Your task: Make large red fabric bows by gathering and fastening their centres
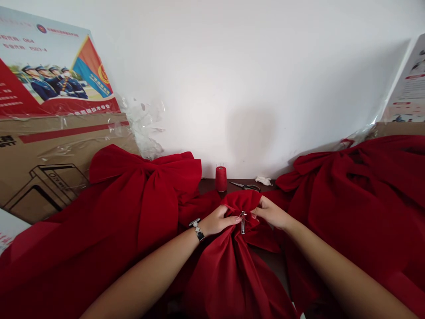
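Red cloth (229, 266) lies gathered on the dark table in front of me, bunched into a knot at its top. My left hand (217, 220) pinches the gathered cloth from the left, a watch on its wrist. My right hand (270, 212) grips the same bunch from the right. Between the two hands a small metal clip (243, 221) hangs on the gathered part of the cloth. Both hands are closed on the fabric.
A finished red bow (146, 177) lies at the left against a cardboard box (40, 159) with a poster behind. More red bows (358, 186) pile at the right. A red thread spool (221, 178), scissors (245, 186) and a white scrap (264, 180) sit by the wall.
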### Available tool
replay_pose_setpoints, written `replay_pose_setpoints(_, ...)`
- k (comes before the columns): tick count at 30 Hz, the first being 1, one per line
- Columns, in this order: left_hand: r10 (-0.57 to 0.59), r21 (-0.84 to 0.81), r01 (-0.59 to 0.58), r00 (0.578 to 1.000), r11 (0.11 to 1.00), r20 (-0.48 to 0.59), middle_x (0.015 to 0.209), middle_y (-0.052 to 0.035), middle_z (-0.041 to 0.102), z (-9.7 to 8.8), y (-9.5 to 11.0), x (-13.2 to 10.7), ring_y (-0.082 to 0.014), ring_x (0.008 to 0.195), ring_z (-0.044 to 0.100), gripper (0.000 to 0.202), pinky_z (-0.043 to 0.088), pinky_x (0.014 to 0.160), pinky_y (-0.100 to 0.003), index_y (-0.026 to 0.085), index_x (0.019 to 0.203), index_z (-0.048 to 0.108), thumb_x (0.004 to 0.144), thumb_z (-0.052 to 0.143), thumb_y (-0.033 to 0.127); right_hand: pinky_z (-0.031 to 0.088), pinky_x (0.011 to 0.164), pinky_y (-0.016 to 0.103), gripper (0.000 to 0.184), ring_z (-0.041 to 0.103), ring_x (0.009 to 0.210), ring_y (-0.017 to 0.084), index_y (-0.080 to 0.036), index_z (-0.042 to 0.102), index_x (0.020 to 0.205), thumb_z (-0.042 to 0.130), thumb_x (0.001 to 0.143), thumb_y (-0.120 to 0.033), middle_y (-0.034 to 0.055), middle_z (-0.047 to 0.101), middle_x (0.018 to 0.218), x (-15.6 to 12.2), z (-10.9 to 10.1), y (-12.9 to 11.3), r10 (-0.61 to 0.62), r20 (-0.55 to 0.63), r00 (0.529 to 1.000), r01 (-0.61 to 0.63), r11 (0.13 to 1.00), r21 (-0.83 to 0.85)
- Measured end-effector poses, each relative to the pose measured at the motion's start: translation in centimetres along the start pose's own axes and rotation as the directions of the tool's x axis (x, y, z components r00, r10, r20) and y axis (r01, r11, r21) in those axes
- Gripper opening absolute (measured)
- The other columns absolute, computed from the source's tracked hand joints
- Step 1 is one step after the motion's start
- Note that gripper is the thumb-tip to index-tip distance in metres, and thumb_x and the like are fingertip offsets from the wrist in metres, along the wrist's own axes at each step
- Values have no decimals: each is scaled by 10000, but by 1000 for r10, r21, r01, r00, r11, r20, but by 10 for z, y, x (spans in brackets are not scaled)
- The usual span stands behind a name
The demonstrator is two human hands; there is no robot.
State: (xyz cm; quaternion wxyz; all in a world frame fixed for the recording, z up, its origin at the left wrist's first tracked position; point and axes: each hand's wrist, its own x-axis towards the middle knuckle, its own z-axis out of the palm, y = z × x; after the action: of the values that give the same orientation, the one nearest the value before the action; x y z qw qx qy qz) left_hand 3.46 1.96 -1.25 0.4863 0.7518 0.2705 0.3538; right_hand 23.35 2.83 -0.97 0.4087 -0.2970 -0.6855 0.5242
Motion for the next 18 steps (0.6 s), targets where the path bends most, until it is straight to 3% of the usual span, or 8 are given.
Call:
replay_pose_setpoints(9,70,-48,-67,996,997,60,1242,-82,557,-5,3,-1,-247,1190,473,503,271,1072,-394,177,1118,587,706,633,461,329,498,206,362,392,494,65,-145,537,745,729,637,-433,-38,512,590,0,1,4,29,-42,999,-25,996,91)
replay_pose_setpoints(18,56,38,-57,998,998,29,1196,-84,591,-3,2,0,-245,1153,511,564,342,1032,-380,183,1141,577,711,611,547,324,503,207,365,383,491,65,-137,545,722,746,614,-423,-43,504,572,0,1,6,27,-46,999,-21,993,120)
